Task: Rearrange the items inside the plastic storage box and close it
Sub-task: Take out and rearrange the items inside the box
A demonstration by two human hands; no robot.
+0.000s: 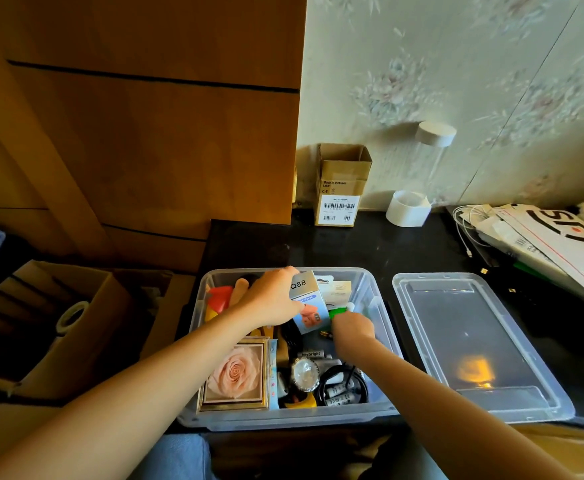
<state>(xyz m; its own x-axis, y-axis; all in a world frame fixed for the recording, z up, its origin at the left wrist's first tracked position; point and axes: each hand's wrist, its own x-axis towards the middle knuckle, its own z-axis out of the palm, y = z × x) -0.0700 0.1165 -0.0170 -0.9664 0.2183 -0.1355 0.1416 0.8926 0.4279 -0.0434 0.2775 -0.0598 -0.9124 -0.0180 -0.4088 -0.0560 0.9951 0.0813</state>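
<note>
The clear plastic storage box [380,313] stands open on the dark desk in front of me, crowded with small items. My left hand [271,299] grips a light blue carton marked Q88 [307,303], held upright over the box's middle. My right hand [352,328] reaches in just right of the carton, its fingers curled round a small green item [338,311] that is mostly hidden. A framed rose picture [237,374] lies in the near left corner, beside a round silvery object [305,375] and coiled black cables [344,384]. The clear lid [470,344] lies flat to the right of the box.
A small cardboard carton [341,188] and a tall clear tube on a white base [410,206] stand against the back wall. Papers, packages and white cables [540,244] pile up at the right. An open cardboard box with tape rolls [58,323] sits on the left, below wooden panels.
</note>
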